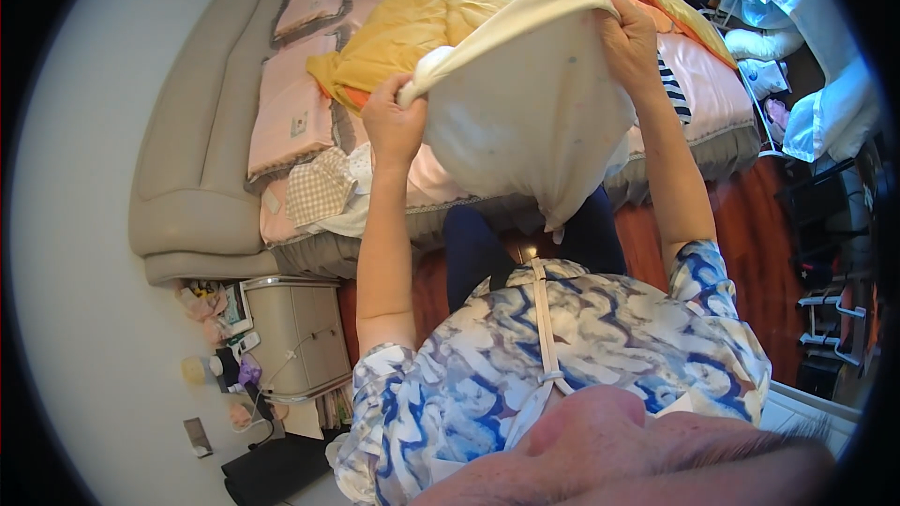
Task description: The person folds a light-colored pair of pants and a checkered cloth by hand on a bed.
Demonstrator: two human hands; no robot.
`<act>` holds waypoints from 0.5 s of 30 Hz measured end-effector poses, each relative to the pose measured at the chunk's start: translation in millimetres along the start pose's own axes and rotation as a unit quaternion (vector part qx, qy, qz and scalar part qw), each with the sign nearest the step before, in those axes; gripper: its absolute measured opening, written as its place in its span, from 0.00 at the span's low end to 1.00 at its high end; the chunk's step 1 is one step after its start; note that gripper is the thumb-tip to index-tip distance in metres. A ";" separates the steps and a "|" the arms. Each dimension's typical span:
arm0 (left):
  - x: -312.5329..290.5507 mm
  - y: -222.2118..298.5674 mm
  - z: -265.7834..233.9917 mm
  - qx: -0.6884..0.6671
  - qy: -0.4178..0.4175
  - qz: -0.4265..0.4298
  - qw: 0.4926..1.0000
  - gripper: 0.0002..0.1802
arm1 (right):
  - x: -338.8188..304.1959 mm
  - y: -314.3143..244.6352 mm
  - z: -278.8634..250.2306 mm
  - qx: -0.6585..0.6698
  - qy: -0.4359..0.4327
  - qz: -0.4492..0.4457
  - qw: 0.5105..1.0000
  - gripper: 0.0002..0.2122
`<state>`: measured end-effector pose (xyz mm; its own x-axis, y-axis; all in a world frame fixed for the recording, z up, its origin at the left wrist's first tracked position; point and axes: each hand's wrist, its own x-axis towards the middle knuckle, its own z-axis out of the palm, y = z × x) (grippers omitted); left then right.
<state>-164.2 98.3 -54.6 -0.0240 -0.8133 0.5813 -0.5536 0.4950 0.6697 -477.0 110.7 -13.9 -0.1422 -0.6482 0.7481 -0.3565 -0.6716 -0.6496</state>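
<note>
A cream-coloured cloth [525, 117], thin and slightly see-through, hangs in front of me over the near side of the bed. My left hand [394, 122] is closed on its left upper edge, where the fabric bunches up near the thumb. Higher and to the right, my right hand [630, 42] grips the other upper corner. Between the hands the top edge is stretched and folded over in a pale band. Its lower end gathers to a point above my legs. Whether it is a bag-like cover or a single sheet I cannot tell.
Behind the cloth lies a yellow quilt [394, 47] on the bed, with pink pillows [292, 108] by the beige headboard [192, 141]. A checked cloth [319, 187] lies at the near bed edge. A cluttered nightstand [295, 328] stands left; white-blue curtains [825, 84] hang right.
</note>
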 end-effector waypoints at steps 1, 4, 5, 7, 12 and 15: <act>-0.8 6.9 3.1 -0.026 0.073 0.000 0.997 0.14 | -0.6 0.5 -1.2 0.007 0.019 -0.003 1.000 0.13; 2.6 9.9 2.6 -0.001 0.125 -0.007 0.992 0.13 | 0.0 1.2 -1.0 -0.007 0.020 -0.038 0.999 0.12; 2.6 5.0 3.3 0.000 0.124 -0.007 0.992 0.13 | -0.1 0.5 -1.9 -0.007 0.021 -0.038 0.999 0.12; 1.5 -16.6 1.9 0.134 0.056 0.051 0.988 0.14 | 1.7 -1.9 -1.3 -0.017 0.025 -0.051 0.998 0.12; 17.2 -45.1 -4.9 -0.048 0.060 -0.002 0.997 0.11 | 5.7 7.0 -6.7 -0.038 0.049 -0.043 0.997 0.13; 32.5 1.9 -19.8 -0.269 0.057 -0.010 0.961 0.10 | 8.6 4.1 -21.2 -0.016 0.081 -0.006 0.997 0.11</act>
<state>-149.6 78.9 -25.3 0.0905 -0.8005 0.5925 -0.0410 0.5914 0.8053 -499.2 110.0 -7.3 -0.2847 -0.5713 0.7698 -0.3875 -0.6659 -0.6375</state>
